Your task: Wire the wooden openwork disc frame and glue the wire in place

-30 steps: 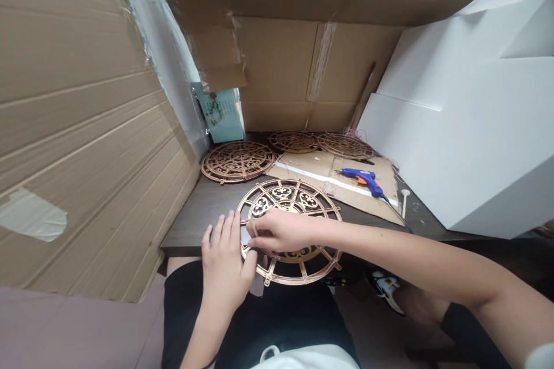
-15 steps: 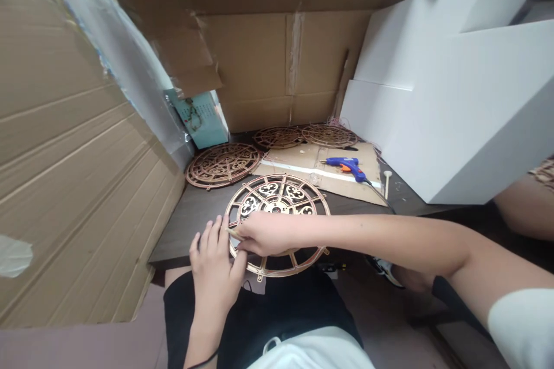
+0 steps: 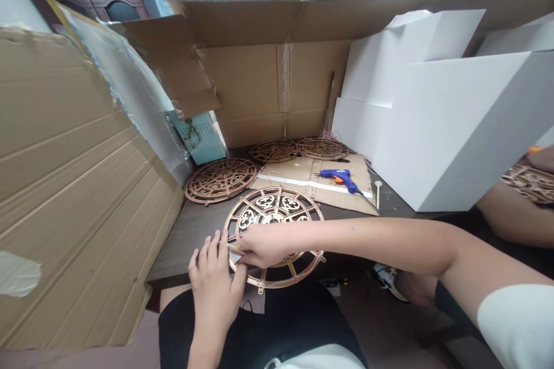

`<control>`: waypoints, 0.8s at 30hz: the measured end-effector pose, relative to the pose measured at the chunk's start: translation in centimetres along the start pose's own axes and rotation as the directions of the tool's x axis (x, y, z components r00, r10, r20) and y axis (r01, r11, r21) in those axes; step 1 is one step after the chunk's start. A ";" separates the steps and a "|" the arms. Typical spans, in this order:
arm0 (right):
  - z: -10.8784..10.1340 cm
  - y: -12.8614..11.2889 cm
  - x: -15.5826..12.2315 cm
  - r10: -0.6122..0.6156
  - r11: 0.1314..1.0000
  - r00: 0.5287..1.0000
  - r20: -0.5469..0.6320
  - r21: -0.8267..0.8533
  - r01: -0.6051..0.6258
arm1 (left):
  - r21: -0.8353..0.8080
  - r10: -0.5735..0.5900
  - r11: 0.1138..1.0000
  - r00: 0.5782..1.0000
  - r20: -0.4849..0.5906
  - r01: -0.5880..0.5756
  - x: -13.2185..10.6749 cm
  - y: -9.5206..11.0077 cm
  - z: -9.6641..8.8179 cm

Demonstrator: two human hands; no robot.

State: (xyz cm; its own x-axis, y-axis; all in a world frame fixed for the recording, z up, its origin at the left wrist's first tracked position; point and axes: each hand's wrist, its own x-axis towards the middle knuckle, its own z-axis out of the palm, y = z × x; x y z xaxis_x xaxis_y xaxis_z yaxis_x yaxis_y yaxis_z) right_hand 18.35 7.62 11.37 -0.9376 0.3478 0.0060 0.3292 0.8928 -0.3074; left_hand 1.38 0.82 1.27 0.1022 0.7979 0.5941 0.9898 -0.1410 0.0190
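Lattice disc (image 3: 277, 210), copper-coloured, overhangs the near edge of the dark tabletop (image 3: 186, 256), with an open cardboard box (image 3: 281, 86) standing behind it. Three more lattice discs (image 3: 220, 180) and a blue glue gun (image 3: 337, 179) on a cardboard sheet (image 3: 298, 181) lie beyond. Left hand (image 3: 212, 282) clasps the near rim, fingers spread; right hand (image 3: 264, 245), arm stretched across, pinches a pale strip (image 3: 234, 248) there, hands together
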 end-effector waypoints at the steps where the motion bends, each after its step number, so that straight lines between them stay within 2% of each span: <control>1: 0.0 0.1 -0.1 -0.002 1.000 1.000 -0.005 0.006 0.002 | -0.002 -0.004 1.000 1.000 -0.002 0.004 0.0 0.0 0.0; 7: 0.2 0.7 -0.4 -0.007 1.000 1.000 -0.024 0.029 0.007 | -0.010 -0.029 1.000 1.000 0.002 0.029 -0.1 0.0 0.2; 15: 0.3 0.2 0.4 0.022 1.000 1.000 0.006 0.021 -0.022 | 0.031 0.006 0.999 0.999 0.048 -0.008 0.1 0.3 -0.4; 19: 0.3 0.0 0.2 0.022 1.000 1.000 -0.008 -0.011 -0.022 | 0.034 0.001 0.999 1.000 0.017 -0.002 -0.1 0.1 -0.2; 24: 0.1 0.7 -0.5 0.035 0.994 0.999 -0.031 0.109 -0.032 | 0.016 0.019 1.000 0.999 -0.047 -0.018 -0.3 -0.6 0.7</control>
State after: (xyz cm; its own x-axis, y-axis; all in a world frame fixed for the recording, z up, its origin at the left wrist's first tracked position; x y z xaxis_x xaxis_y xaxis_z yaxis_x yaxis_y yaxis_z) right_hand 19.03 8.04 11.07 -0.9215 0.3876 0.0247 0.3445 0.8451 -0.4089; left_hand 0.84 1.02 0.53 0.1163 0.7669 0.6312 0.9892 -0.1463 -0.0045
